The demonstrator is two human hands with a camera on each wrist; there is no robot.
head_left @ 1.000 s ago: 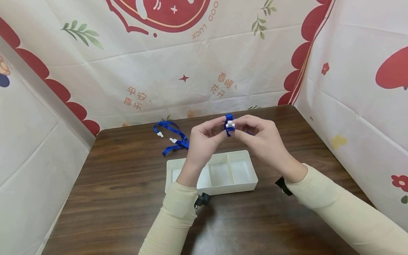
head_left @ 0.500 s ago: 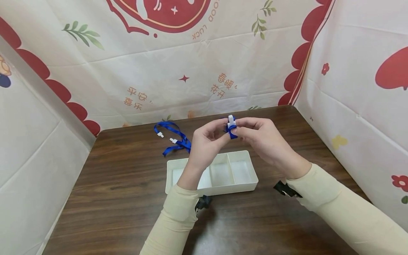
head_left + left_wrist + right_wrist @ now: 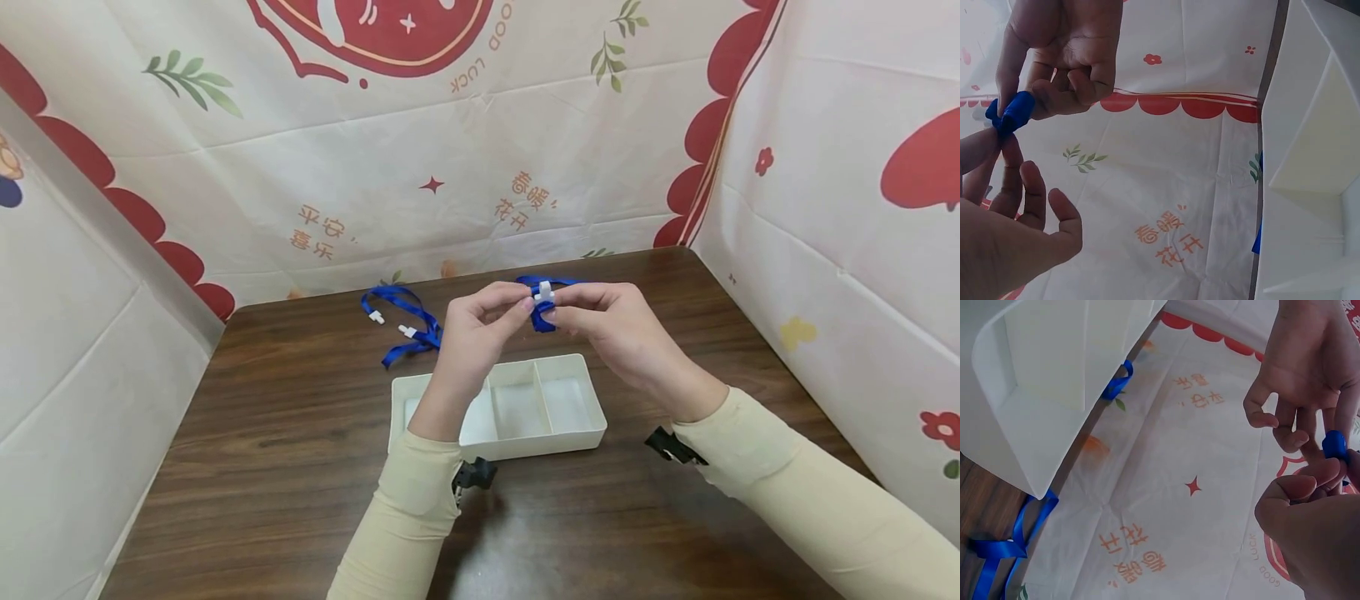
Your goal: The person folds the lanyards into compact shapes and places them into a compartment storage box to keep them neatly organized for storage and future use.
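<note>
Right, I have both hands pinching the blue strap (image 3: 543,322): left hand (image 3: 474,335) with thumb and finger nearly together on one side, right hand (image 3: 630,340) the same on the other, spare fingers loosely curled. White clip (image 3: 544,292) pokes up between the fingertips; a short loop hangs just under it. All of that is up off the table (image 3: 247,433). More ribbon (image 3: 546,279) shows just behind the pinch; can't tell if it's one piece.

Handling, my read: next to no weight, limp, probably slick. Won't break, but will twist or slide out of a loose pinch. Clip looks like hard plastic, stiff and small. Best hold: clip body by its sides, strap pinched right up against it, thumb off the narrow tip.

Tray (image 3: 525,447) sits below the pinch, nearer the forearms. Second strap (image 3: 431,337) lies left of the left hand.
</note>
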